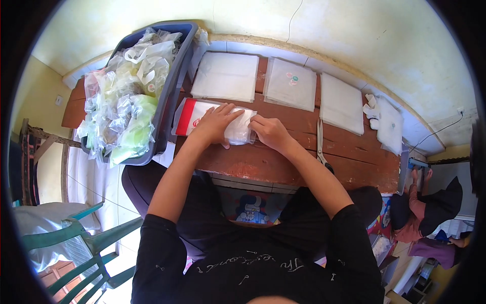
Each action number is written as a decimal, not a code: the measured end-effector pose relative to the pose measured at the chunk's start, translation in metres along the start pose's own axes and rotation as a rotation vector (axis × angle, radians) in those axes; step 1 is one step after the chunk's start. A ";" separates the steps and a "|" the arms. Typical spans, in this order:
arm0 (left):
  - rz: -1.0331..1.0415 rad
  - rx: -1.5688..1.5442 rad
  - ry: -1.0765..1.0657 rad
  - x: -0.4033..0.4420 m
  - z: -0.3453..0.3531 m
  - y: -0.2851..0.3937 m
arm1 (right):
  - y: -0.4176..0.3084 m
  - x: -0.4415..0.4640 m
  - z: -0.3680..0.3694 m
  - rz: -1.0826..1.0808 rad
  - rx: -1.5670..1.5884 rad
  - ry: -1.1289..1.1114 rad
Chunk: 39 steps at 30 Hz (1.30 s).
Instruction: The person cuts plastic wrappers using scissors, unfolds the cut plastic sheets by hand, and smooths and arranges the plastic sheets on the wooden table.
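On the brown wooden table, a clear plastic packet with a red band and white contents [187, 117] lies flat, close to the dark bin. My left hand [218, 123] rests on top of it with the fingers spread. At the packet's right end, my right hand [269, 133] has its fingers pinched together on the plastic edge. Behind the packet lies a stack of clear plastic sheets [226, 76]. Scissors [320, 144] lie to the right of my right hand, partly beside my forearm.
A dark bin [174, 86] heaped with plastic bags stands at the left. More plastic stacks [289, 83] line the table's back, with crumpled white pieces [371, 109] among them. A green chair [55, 235] is at lower left. Other people [425, 207] are at far right.
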<state>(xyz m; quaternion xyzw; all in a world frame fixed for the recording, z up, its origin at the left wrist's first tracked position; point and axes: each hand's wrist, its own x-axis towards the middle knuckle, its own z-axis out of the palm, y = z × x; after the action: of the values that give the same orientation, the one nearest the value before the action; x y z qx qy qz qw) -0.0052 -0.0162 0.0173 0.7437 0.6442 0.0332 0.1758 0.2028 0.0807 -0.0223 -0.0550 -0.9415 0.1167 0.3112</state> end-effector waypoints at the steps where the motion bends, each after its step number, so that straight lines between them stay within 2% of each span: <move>1: 0.004 -0.001 0.000 0.000 0.001 0.000 | 0.000 -0.002 -0.001 0.032 -0.001 -0.005; 8: 0.006 -0.004 0.008 0.000 0.001 -0.001 | -0.011 -0.002 0.004 0.006 0.021 0.072; 10: 0.002 -0.006 0.004 0.000 0.000 -0.001 | -0.016 -0.004 0.006 0.134 0.067 0.069; 14: 0.016 -0.009 0.014 0.000 0.001 -0.002 | -0.024 -0.006 0.011 0.249 0.080 0.075; 16: 0.016 -0.010 0.013 0.001 0.002 -0.003 | -0.027 -0.007 0.018 0.327 0.207 0.170; 19: 0.024 -0.009 0.017 0.001 0.002 -0.003 | -0.033 -0.008 0.021 0.425 0.248 0.199; 25: 0.025 -0.008 0.018 0.001 0.003 -0.003 | -0.041 -0.005 0.021 0.476 0.230 0.231; 35: 0.001 -0.014 0.005 0.000 0.001 -0.001 | -0.056 0.002 0.019 0.643 0.144 0.180; 37: 0.004 -0.010 0.003 0.000 0.000 -0.001 | -0.059 0.005 0.016 0.736 0.118 0.072; 39: -0.005 -0.024 0.001 -0.001 0.000 0.000 | -0.061 0.006 0.015 0.742 0.146 0.069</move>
<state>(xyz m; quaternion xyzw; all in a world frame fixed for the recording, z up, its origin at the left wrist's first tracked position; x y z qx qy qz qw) -0.0052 -0.0169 0.0177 0.7399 0.6456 0.0408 0.1846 0.1878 0.0203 -0.0150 -0.3740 -0.8357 0.2862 0.2824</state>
